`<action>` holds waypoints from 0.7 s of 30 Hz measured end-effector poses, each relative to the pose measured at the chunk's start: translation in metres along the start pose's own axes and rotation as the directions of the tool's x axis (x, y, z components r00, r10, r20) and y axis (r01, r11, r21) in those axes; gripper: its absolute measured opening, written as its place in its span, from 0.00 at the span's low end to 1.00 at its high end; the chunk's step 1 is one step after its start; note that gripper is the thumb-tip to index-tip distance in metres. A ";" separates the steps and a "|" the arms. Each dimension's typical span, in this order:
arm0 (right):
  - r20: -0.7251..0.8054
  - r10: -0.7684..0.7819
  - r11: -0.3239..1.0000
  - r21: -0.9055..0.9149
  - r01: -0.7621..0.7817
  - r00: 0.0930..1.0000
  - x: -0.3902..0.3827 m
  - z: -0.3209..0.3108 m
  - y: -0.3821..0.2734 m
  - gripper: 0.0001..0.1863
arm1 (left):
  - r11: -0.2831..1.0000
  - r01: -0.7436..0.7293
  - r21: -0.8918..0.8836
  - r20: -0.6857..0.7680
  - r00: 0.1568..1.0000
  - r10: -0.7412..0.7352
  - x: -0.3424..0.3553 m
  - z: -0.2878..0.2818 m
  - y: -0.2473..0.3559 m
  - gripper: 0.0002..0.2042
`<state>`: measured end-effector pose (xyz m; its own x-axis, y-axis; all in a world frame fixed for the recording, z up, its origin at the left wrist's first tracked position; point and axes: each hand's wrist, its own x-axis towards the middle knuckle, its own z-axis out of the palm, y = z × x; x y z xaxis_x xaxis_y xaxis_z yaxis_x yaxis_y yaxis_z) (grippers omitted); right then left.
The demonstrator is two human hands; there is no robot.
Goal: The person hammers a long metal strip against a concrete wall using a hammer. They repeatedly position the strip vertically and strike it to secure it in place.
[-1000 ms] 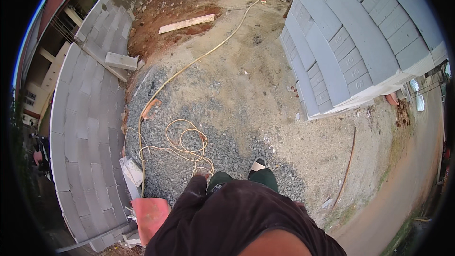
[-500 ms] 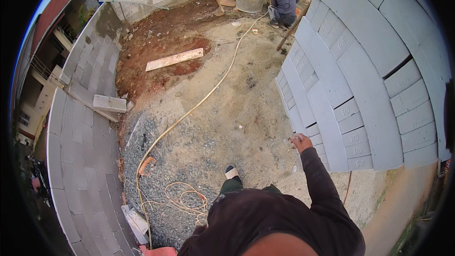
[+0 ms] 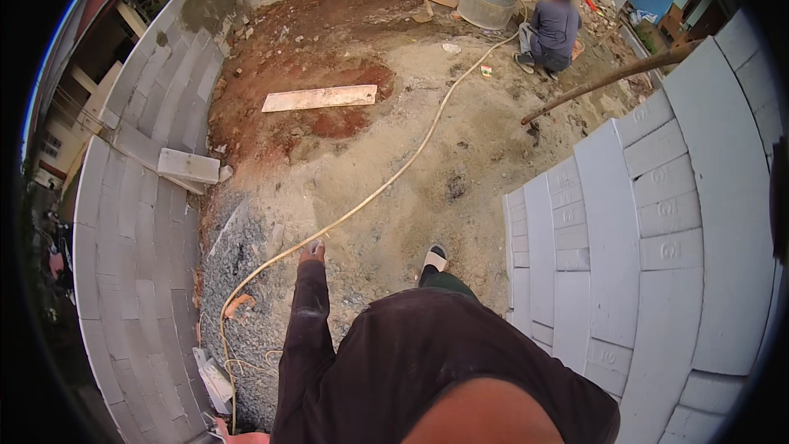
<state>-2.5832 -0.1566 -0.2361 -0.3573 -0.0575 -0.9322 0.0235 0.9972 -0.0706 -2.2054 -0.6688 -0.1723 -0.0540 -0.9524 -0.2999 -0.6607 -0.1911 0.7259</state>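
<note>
My left hand (image 3: 313, 251) is low in the middle of the view, over the sandy ground beside the pale yellow hose (image 3: 386, 185) in the picture; its fingers look curled, and whatever they may hold is too small to make out. The dark sleeve runs down to my body. My right hand is out of sight, behind my body or the blocks. One sandalled foot (image 3: 433, 260) shows ahead on the dirt. A tall stack of pale grey blocks (image 3: 608, 222) stands close on my right.
A low block wall (image 3: 123, 279) runs along my left, with a loose block (image 3: 185, 166) beside it. A board (image 3: 319, 98) lies on red soil. Farther ahead, a co-worker (image 3: 549, 37) crouches by a metal tub (image 3: 485, 2). A wooden pole (image 3: 592, 82) leans near the stack.
The view has moved forward along the stack, and the co-worker and tub show more fully. My left hand has swung forward into sight; my right hand, visible half a second ago, is gone.
</note>
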 end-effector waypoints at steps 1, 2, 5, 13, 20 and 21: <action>-0.021 -0.062 0.998 -0.019 0.062 0.998 0.026 -0.036 -0.055 0.20 | 0.999 0.035 0.005 -0.055 0.998 -0.035 0.013 0.016 -0.009 0.20; -0.048 -0.116 0.993 -0.027 0.114 0.992 0.051 -0.074 -0.109 0.20 | 0.981 0.189 0.045 -0.051 0.981 -0.187 0.006 0.032 -0.019 0.21; -0.556 -0.427 0.862 -0.012 0.506 0.713 0.197 -0.226 -0.244 0.15 | 0.703 -0.402 0.587 0.648 0.754 -0.110 -0.007 0.084 -0.002 0.24; -0.525 -0.727 0.472 0.086 0.877 0.443 0.053 -0.389 -0.738 0.21 | 0.586 0.386 0.713 0.359 0.517 -0.777 0.022 0.116 -0.003 0.26; -0.176 -0.278 0.925 0.216 0.313 0.944 0.241 -0.416 -0.709 0.14 | 0.766 -0.197 0.612 0.300 0.954 0.007 0.420 0.170 0.207 0.21; -0.179 -0.084 0.944 0.302 0.136 0.980 0.228 -0.422 -0.702 0.18 | 0.951 0.244 0.188 0.031 0.967 -0.254 0.484 0.162 0.331 0.18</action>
<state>-3.0752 -0.8503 -0.2495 -0.5195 -0.1317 -0.8443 0.2552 0.9190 -0.3004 -2.5719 -1.1543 -0.1774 0.0927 -0.8650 -0.4931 -0.7824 -0.3695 0.5013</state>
